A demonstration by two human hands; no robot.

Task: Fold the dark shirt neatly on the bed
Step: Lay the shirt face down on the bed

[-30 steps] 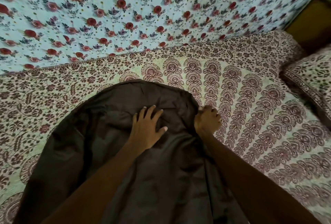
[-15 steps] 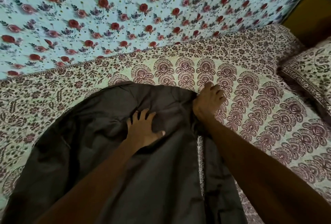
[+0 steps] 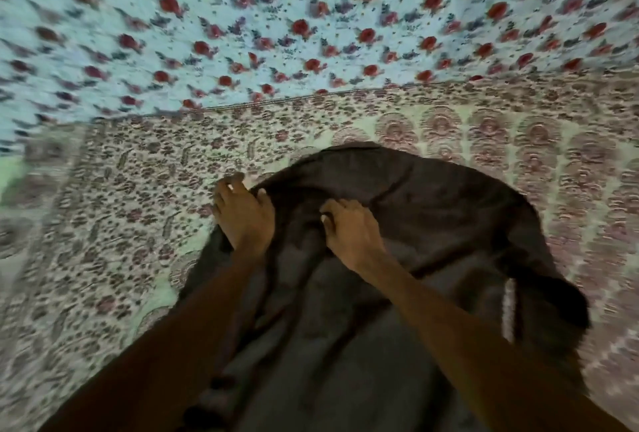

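Motion blur throughout; bedsheet [image 3: 103, 224] print smeared worst at 9 o'clock. Cut off at 6 o'clock: dark shirt [image 3: 432, 224]. Tips of right hand [image 3: 349, 227] fingers [image 3: 333, 210] buried in folds; grip of left hand [image 3: 242, 215] indeterminate.

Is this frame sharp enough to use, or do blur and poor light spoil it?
Head view: heavy motion blur smears the flowered sheet and the patterned bedspread, worst toward the edges. The left hand and right hand are less smeared and readable. Head view: the light is dim, so the shirt reads as a dark mass with few folds visible. No glare.
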